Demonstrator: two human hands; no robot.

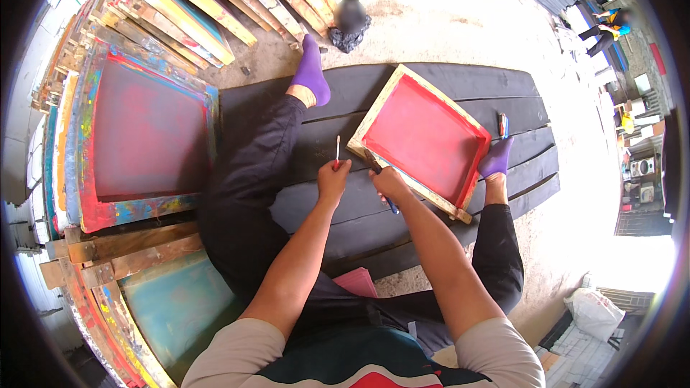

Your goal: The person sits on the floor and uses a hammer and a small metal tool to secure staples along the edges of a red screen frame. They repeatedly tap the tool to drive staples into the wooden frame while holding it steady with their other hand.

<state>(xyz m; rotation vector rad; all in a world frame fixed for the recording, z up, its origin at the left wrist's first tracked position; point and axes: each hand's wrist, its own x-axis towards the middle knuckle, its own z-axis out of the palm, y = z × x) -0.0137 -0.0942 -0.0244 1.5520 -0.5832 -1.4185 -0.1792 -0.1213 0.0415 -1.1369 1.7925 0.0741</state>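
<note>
I look down and see my two arms reaching out over my legs. My left hand is curled up and pinches a thin stick with a red bottom and a white top. The stick points straight up, away from me. My right hand is closed around a dark tool with a blue end that sticks out below my fist. The tool's other end touches the near edge of the red frame.

The red frame is a wooden frame with a red screen inside. It lies tilted on black boards, just past my right hand and a little to its right. My left hand is close to the frame's near corner but does not touch it. My right foot in a purple sock rests at the frame's far right side. My left foot in the other purple sock is farther away.

On my left stands a big painted frame with many colours, and more wooden frames lean behind it.
</note>
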